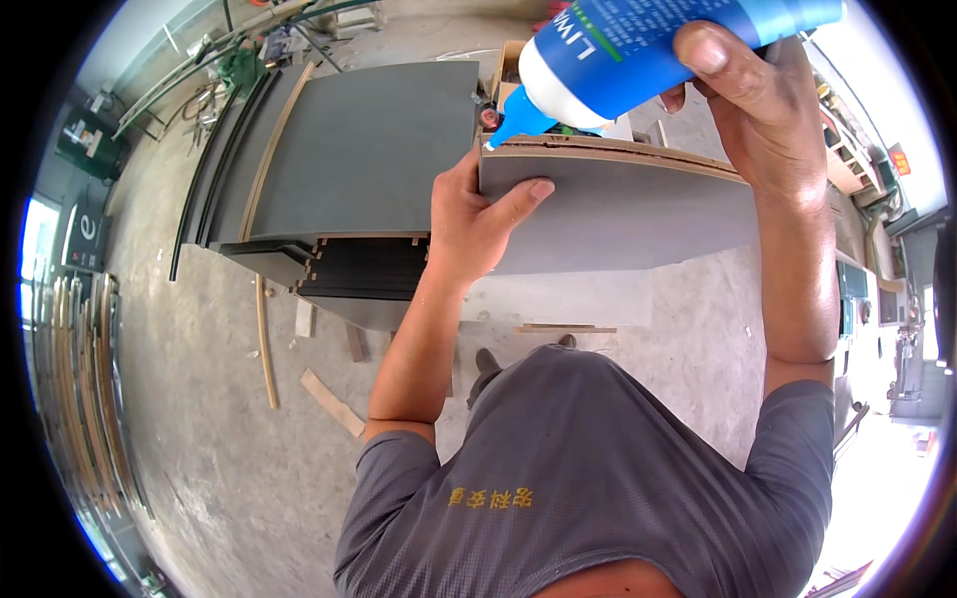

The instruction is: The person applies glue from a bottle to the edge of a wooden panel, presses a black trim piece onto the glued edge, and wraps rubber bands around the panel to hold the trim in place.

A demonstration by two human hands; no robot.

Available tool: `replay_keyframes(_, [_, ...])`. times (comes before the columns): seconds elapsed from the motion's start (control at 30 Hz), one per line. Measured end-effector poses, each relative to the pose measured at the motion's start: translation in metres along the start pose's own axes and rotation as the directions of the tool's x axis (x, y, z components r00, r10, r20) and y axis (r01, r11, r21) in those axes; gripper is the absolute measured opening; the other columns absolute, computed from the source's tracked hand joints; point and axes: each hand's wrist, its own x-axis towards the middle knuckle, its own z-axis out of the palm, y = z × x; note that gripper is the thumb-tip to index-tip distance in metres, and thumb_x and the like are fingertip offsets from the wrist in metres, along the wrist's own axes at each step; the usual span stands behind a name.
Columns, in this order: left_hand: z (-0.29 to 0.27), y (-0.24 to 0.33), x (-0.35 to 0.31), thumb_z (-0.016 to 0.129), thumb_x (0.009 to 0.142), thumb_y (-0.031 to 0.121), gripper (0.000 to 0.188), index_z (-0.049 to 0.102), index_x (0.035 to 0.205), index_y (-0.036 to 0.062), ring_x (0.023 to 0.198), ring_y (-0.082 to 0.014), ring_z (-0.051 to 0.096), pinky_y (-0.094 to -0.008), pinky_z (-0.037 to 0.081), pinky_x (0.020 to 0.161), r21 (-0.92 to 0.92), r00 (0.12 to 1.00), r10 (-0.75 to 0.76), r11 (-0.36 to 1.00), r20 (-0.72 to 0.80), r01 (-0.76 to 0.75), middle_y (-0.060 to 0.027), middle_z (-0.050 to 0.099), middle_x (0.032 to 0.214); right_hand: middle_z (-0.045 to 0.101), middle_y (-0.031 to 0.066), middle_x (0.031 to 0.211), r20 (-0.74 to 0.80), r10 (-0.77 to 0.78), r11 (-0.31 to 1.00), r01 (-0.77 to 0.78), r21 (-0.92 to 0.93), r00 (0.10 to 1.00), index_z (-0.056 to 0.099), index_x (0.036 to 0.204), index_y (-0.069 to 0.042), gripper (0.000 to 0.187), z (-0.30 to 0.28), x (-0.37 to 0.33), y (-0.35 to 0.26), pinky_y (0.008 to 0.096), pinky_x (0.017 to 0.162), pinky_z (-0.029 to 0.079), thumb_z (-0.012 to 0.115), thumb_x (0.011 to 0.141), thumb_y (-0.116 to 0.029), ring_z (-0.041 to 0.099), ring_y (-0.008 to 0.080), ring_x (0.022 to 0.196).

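My right hand (753,110) grips a blue glue bottle (638,55) with a white shoulder, tipped nozzle-down to the left. Its blue nozzle (518,118) meets the near left end of a grey panel's raw brown edge (608,148), where a dab of white shows at the tip. My left hand (478,214) clasps the left end of that grey panel (618,204), thumb on the near face and fingers hidden behind it. The panel stands on edge, running off to the right under my right forearm.
Left of the panel lies a stack of large grey boards (364,149), with black strips (364,269) at its near side. Wood offcuts (334,402) lie on the concrete floor (219,399). Long profiles (95,369) lean at the far left. An open cardboard box (510,60) stands behind the panel.
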Motion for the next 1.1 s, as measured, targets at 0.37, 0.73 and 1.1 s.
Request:
replay_keyframes(0.37, [0.002, 0.001, 0.000, 0.080, 0.087, 0.012, 0.025, 0.070, 0.103, -0.0027, 0.075, -0.0057, 0.059, -0.0224, 0.048, 0.066, -0.017, 1.000, -0.002, 1.000, -0.007, 0.002, -0.0030, 0.072, 0.086, 0.069, 0.0113, 0.090, 0.120, -0.036, 0.967, 0.065, -0.247, 0.992, 0.063, 0.109, 0.006, 0.059, 0.013, 0.003, -0.025, 0.0269, 0.062, 0.052, 0.085, 0.076, -0.038, 0.065, 0.0162, 0.073])
replay_keyframes(0.73, [0.001, 0.001, -0.003, 0.081, 0.086, 0.015, 0.027, 0.069, 0.103, -0.0028, 0.073, -0.0055, 0.059, -0.0221, 0.048, 0.064, 0.017, 1.000, 0.028, 0.999, -0.006, -0.028, -0.0031, 0.072, 0.084, 0.069, 0.0134, 0.100, 0.048, -0.011, 0.971, 0.022, -0.237, 0.999, 0.057, 0.118, 0.004, 0.062, 0.037, 0.006, -0.038, 0.0340, 0.079, 0.056, 0.090, 0.076, -0.028, 0.068, 0.0222, 0.093])
replay_keyframes(1.1, [0.004, 0.000, -0.003, 0.080, 0.087, 0.012, 0.026, 0.068, 0.105, -0.0030, 0.078, -0.0067, 0.060, -0.0227, 0.049, 0.069, -0.035, 1.000, 0.025, 0.999, 0.003, -0.025, -0.0041, 0.072, 0.090, 0.070, 0.0152, 0.101, 0.099, -0.090, 0.995, 0.085, 0.052, 0.991, 0.057, 0.119, 0.005, 0.056, 0.024, 0.006, -0.019, 0.0354, 0.082, 0.058, 0.087, 0.079, -0.021, 0.070, 0.0235, 0.093])
